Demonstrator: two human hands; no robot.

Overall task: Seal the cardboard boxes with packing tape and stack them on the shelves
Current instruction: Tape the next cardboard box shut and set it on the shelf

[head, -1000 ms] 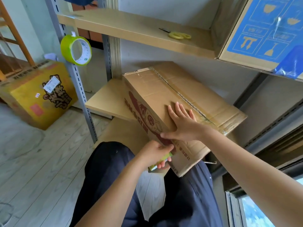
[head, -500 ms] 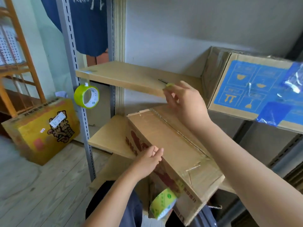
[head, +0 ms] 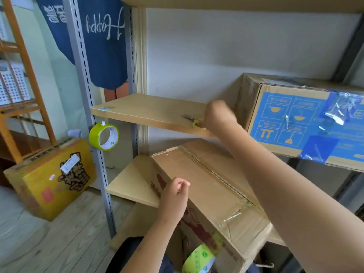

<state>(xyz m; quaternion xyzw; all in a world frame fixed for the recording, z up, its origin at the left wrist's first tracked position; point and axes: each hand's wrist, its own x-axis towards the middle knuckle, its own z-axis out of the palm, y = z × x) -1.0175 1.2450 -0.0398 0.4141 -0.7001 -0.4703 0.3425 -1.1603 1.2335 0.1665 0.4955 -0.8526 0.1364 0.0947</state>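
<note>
Box on lower shelf: a brown cardboard box is seen lying skewed on the lower shelf board, its near end overhanging the front edge toward the person. Clear tape runs along the top seam and is wrinkled at the near corner.
Handling, box: judged stiff-walled but dentable at the corners; weight cannot be told. Best taken by two opposite lower edges, not by the flaps or the taped seam.
Tape roll: a green roll hangs at the near end of the box, apparently by its uncut strip. Judged light and sticky; the strip is likely to twist if left dangling.
Scissors: yellow-handled scissors lie on the upper shelf board, blades pointing left. Rigid, small, sharp; to be taken by the handle loops.
Right hand: the right hand is stretched up and forward to the handles, fingers curled about them; arm nearly straight.
Left hand: the left hand is held at the box's left top edge, thumb and fingertips pinched together. Whether a tape end is pinched cannot be told.
Other stock: a blue-printed box is shelved at right; a yellow box leans on the floor; a spare roll hangs on the upright.
</note>
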